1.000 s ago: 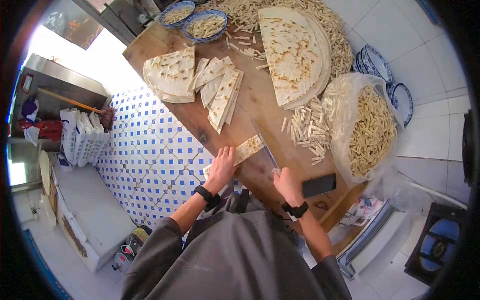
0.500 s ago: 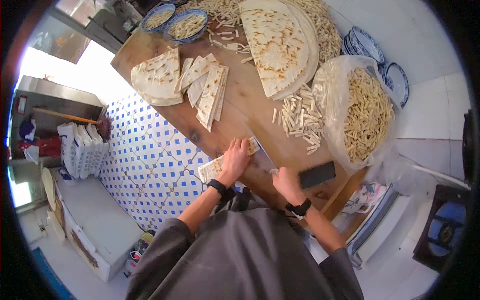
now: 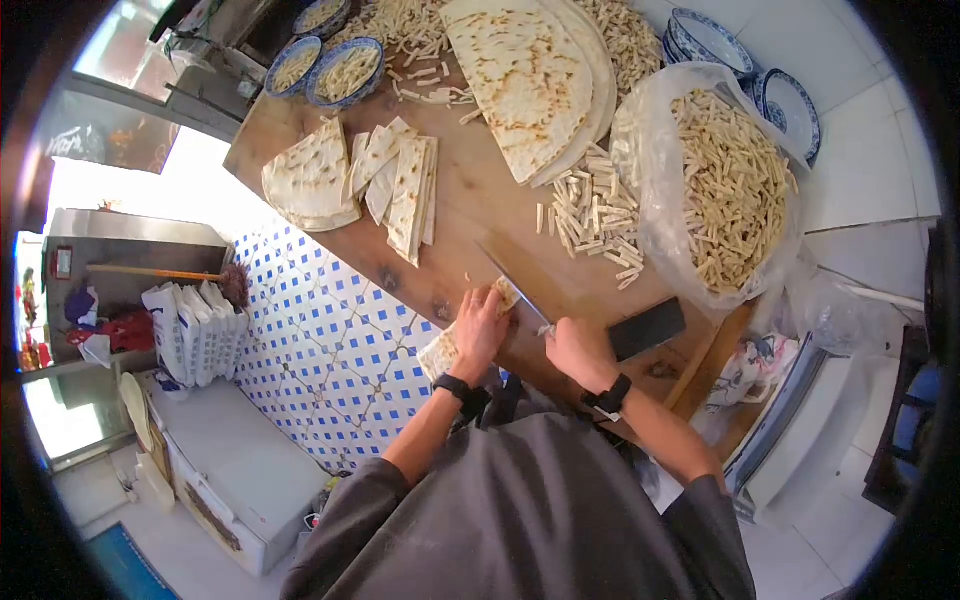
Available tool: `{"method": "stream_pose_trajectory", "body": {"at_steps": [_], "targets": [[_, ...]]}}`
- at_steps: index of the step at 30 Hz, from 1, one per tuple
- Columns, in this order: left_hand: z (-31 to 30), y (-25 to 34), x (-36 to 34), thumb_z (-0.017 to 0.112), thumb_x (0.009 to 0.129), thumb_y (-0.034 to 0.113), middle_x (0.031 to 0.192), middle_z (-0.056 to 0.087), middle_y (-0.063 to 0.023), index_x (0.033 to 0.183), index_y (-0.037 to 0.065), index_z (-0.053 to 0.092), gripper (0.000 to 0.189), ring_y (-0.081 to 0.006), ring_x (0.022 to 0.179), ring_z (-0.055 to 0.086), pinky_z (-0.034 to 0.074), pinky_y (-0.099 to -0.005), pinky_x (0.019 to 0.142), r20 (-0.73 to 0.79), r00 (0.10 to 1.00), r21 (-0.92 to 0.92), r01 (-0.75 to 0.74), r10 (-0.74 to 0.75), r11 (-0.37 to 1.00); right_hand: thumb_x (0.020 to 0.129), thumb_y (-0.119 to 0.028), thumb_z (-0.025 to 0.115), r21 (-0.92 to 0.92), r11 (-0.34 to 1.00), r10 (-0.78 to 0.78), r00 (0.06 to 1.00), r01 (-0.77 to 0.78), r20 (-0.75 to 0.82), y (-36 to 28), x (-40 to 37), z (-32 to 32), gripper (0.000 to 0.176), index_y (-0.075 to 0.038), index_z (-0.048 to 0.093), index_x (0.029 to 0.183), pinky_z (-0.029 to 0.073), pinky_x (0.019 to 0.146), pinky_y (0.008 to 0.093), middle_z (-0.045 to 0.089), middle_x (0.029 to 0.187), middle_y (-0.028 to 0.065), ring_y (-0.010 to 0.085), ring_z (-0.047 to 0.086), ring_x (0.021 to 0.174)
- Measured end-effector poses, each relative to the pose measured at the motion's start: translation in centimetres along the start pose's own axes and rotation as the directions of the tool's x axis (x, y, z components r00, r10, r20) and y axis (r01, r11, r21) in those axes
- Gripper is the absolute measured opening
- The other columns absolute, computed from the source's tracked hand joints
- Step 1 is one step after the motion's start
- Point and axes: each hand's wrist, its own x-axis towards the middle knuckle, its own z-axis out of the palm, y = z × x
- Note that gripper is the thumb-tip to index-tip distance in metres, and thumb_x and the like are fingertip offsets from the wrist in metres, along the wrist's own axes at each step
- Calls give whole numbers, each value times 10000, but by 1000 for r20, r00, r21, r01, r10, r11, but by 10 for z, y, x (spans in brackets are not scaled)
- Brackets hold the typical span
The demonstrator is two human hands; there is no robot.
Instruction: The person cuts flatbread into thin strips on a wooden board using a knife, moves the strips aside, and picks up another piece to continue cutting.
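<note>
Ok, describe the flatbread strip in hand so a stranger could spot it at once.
On the wooden table, look along its near edge. There the left hand rests on a flatbread strip beside the knife. Unlike the loose strips farther away, it lies under a hand.

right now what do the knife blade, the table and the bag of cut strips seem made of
Knife blade: probably steel, grey with a slight sheen along its thin length. Table: likely wood, brown and smooth-looking, with dark knot-like marks. Bag: apparently thin plastic, translucent, wrinkled and shiny.
</note>
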Motion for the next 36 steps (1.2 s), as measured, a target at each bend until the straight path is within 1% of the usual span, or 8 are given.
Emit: {"method": "stream_pose_trajectory", "body": {"at_steps": [5,7,8,10,15,20,22,36], "targets": [[13,15,2,638,841,142,1024,583,-180,947,6,571,185,-369,973,543,457,-437,841,-180,984,-23,2,-6,1000,857,-197,614,75,997,-34,999,35,-13,7,2,3,270,54,668,777,522,651,495,644,777,280,434,648,746],[21,13,11,595,883,174,963,582,-180,893,-5,539,188,-363,927,548,449,-459,794,-192,964,17,191,-184,982,858,-195,612,83,996,-44,999,44,-10,6,2,4,266,51,668,774,523,655,492,645,779,278,431,649,752],[27,14,14,595,883,174,963,582,-180,893,-5,539,188,-363,927,548,449,-459,794,-187,966,18,187,-180,982,855,-191,613,71,996,-44,999,45,-18,5,0,2,258,46,669,769,521,651,491,644,769,275,430,648,746],[34,20,22,575,875,177,889,607,-169,880,15,534,168,-350,910,558,433,-458,763,-259,899,73,384,-355,920,852,-187,614,62,997,-34,999,36,-30,9,-1,6,249,40,670,764,518,647,491,643,758,271,430,647,739],[48,25,31,570,869,185,893,613,-162,931,11,537,188,-328,940,560,425,-438,777,-298,874,264,462,-384,847,838,-178,621,120,986,-70,948,113,-312,22,-16,29,215,21,653,764,501,615,497,630,701,251,421,634,672],[53,22,27,606,814,182,979,603,-160,992,-10,539,271,-317,1008,537,409,-418,819,-302,890,359,439,-342,824,843,-191,620,85,995,-23,974,43,-224,17,-43,21,212,12,633,782,502,617,497,637,698,230,408,642,681],[48,25,27,630,780,190,1038,584,-164,1027,-23,541,338,-315,1040,517,399,-408,837,-258,893,323,439,-369,838,847,-200,618,64,998,-8,981,20,-193,18,-45,23,215,7,631,791,504,620,498,642,710,225,407,644,687],[41,30,28,664,775,246,1014,539,-145,1029,-30,566,388,-319,1030,501,397,-406,848,-259,852,157,501,-454,851,859,-197,580,51,995,86,996,-84,-29,13,-42,9,204,-2,630,894,517,666,509,644,770,242,420,648,744]]}}
